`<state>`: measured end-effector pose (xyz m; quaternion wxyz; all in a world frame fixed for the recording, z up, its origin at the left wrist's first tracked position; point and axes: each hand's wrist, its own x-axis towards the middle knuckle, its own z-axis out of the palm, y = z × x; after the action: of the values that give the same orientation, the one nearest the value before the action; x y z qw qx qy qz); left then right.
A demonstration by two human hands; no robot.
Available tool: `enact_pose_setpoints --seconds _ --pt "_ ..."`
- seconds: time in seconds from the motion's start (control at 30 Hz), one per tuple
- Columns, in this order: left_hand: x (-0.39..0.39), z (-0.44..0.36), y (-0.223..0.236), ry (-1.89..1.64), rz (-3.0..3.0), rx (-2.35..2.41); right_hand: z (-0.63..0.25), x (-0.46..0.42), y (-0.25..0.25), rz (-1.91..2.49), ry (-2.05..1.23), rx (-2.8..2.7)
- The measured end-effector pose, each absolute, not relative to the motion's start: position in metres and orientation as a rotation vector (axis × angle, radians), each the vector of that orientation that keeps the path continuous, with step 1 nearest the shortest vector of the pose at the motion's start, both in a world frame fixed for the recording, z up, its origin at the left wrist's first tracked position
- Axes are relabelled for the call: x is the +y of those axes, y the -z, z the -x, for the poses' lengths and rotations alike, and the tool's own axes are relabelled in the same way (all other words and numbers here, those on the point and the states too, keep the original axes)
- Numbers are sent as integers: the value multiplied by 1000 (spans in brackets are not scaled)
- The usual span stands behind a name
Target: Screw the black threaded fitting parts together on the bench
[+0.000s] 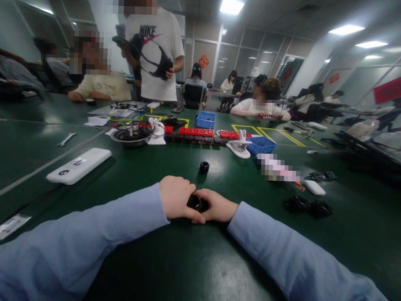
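Note:
Close in front of me, my left hand (176, 198) and my right hand (216, 205) both wrap round a black ring-shaped part (195, 202) with a round opening facing up. The fingers of both hands are closed about it, and they hide much of its outer side. Just beyond my hands a small black cylindrical part (204, 167) stands by itself on the green table (170, 263). Off to the right lie two larger black round parts, a left one (298, 203) and a right one (321, 208), side by side.
A white power bank (80, 166) and a wrench (67, 139) lie at left. Across the back are a metal bowl (130, 137), a row of red blocks (197, 131), a white clip stand (240, 145) and blue bins (261, 145). A standing person (159, 57) is opposite; others sit around.

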<state>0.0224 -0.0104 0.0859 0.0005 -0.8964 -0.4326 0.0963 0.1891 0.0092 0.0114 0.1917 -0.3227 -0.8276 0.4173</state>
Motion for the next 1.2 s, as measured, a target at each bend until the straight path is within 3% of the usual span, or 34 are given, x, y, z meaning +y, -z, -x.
enact_pose_setpoints --seconds 0.43,0.57,1.2 --pt "22 -3 -87 147 3484 -711 -195 9 -7 873 -1126 -2322" --pt "28 -3 -80 104 3589 -574 -194 9 -6 752 -1268 -2247" --pt "31 -4 -75 -29 3602 -607 -193 10 -8 780 -1333 -2272"
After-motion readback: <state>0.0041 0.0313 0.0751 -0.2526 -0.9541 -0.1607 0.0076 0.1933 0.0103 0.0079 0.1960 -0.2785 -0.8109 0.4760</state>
